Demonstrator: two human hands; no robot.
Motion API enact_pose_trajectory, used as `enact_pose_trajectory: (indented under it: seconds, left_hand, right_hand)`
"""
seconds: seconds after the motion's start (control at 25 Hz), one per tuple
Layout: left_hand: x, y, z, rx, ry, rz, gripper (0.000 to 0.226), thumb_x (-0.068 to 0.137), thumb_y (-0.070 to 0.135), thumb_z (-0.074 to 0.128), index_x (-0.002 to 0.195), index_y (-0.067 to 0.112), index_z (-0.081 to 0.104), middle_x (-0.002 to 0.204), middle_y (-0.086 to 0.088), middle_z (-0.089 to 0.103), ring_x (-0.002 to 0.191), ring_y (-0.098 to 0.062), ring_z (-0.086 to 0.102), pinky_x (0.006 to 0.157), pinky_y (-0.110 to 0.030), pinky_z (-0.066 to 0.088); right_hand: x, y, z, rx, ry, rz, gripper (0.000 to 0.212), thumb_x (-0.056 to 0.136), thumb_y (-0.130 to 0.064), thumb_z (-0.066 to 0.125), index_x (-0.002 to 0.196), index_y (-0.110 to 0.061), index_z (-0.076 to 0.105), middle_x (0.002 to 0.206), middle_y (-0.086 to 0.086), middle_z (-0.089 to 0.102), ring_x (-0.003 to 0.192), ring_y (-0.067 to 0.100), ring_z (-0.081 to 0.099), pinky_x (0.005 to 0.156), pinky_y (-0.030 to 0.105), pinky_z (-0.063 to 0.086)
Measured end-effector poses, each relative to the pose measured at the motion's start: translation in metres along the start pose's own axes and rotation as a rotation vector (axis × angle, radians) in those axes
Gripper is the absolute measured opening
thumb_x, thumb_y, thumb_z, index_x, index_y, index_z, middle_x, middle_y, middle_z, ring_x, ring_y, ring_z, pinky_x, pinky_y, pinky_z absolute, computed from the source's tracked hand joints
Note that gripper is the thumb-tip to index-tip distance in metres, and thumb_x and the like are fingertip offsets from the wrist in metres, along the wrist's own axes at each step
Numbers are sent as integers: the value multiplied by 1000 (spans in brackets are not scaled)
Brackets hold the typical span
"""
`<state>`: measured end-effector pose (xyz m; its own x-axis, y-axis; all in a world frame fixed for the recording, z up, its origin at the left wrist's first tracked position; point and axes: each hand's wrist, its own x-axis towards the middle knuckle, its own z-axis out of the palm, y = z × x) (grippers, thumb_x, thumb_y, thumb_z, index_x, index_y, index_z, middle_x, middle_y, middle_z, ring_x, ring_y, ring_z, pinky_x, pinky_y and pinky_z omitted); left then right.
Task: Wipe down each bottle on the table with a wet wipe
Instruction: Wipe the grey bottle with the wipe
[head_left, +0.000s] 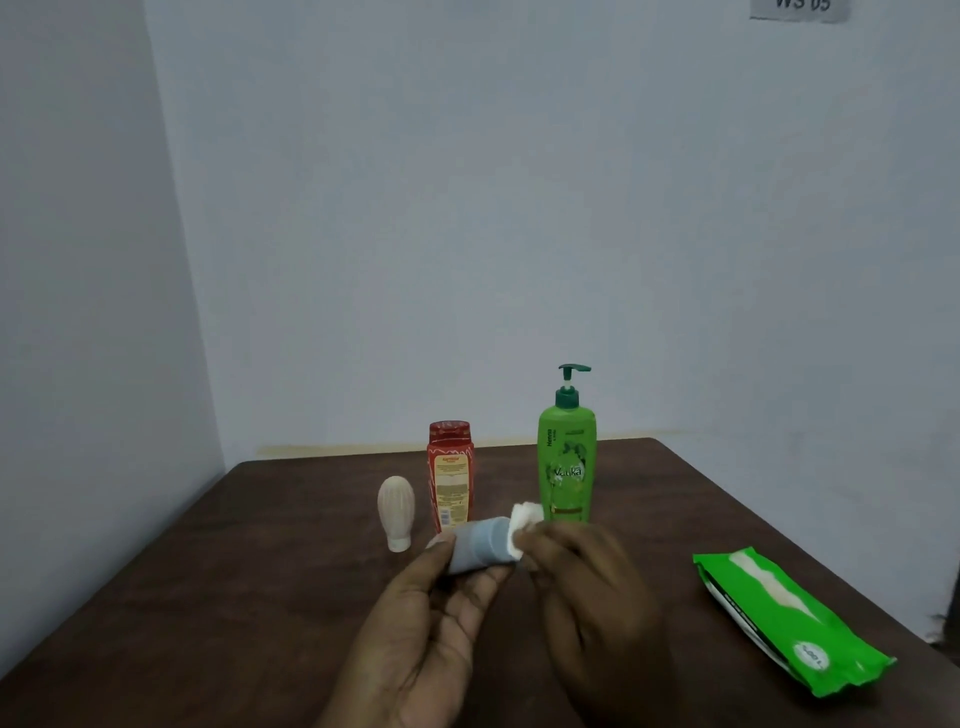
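Observation:
My left hand (415, 634) grips a small grey bottle (478, 545) and holds it tilted above the brown table (208, 597). My right hand (587, 597) pinches a folded white wet wipe (524, 522) against the bottle's right end. Behind them stand a red bottle (451, 475) and a tall green pump bottle (567, 457). A small ribbed cream bottle (396, 512) stands cap-down to the left of the red one.
A green pack of wet wipes (784, 618) lies flat at the table's right edge. Pale walls close in behind the table and on the left.

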<state>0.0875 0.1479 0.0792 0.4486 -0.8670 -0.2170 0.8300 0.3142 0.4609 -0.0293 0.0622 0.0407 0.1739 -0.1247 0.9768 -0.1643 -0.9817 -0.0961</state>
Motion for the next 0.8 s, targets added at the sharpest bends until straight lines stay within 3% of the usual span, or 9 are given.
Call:
enact_pose_trajectory:
  seconds: [0.08, 0.16, 0.24, 0.32, 0.44, 0.52, 0.64, 0.8]
  left_hand:
    - [-1, 1, 0, -25, -40, 10, 33, 101, 0, 48, 130, -15, 53, 116, -40, 64, 68, -42, 76, 57, -49, 60]
    - [2, 0, -4, -21, -62, 6, 34, 101, 1, 47, 131, -15, 53, 114, -40, 64, 65, -43, 75, 60, -51, 60]
    - [7, 1, -7, -3, -46, 29, 33, 100, 0, 49, 130, -13, 52, 117, -42, 62, 77, -46, 75, 65, -54, 57]
    - [16, 4, -9, 82, -28, 133, 33, 99, 0, 52, 131, -6, 53, 119, -36, 64, 98, -45, 70, 70, -52, 61]
    - [44, 7, -15, 465, -68, 421, 28, 95, 0, 61, 121, 12, 63, 114, -16, 72, 106, -31, 69, 84, -47, 59]
    - [68, 3, -18, 836, -110, 546, 31, 93, 3, 66, 119, 20, 66, 117, -5, 72, 105, -17, 70, 86, -34, 60]
    - [107, -8, -28, 1276, -124, 565, 42, 94, 11, 67, 133, 25, 59, 127, 8, 65, 106, -2, 62, 78, -16, 55]
    - [144, -18, -48, 1453, -124, 500, 46, 92, 19, 71, 135, 24, 57, 130, 5, 66, 109, -3, 63, 86, -23, 57]
  right_hand:
    - [-2, -5, 5, 39, 26, -85, 22, 95, -7, 55, 99, 0, 76, 101, 13, 70, 96, 23, 66, 86, 31, 52]
    - [2, -3, 7, 69, 5, -75, 24, 95, -4, 52, 101, -2, 75, 103, 10, 70, 99, 20, 65, 86, 30, 52]
    - [1, 3, 6, 71, -30, 50, 29, 84, 6, 61, 104, -9, 75, 106, 3, 69, 101, 15, 66, 85, 29, 53]
    - [-8, 3, 4, 181, -97, 216, 29, 82, 1, 69, 99, -21, 77, 102, -5, 72, 96, 9, 69, 81, 22, 54]
    - [-17, 14, -4, 582, -21, 856, 29, 86, -3, 71, 76, -28, 81, 80, 0, 77, 73, 8, 71, 61, 19, 55]
    - [-33, 37, -9, 576, -14, 1142, 27, 86, 2, 68, 75, -19, 80, 75, 5, 77, 67, 11, 68, 54, 20, 54]
    - [-46, 47, -12, 530, -122, 1277, 16, 88, 1, 67, 83, -10, 78, 73, 7, 77, 61, 11, 69, 52, 25, 53]
    - [-57, 54, -10, 534, -156, 1308, 20, 87, -2, 68, 76, -14, 79, 78, 13, 76, 70, 25, 68, 65, 40, 53]
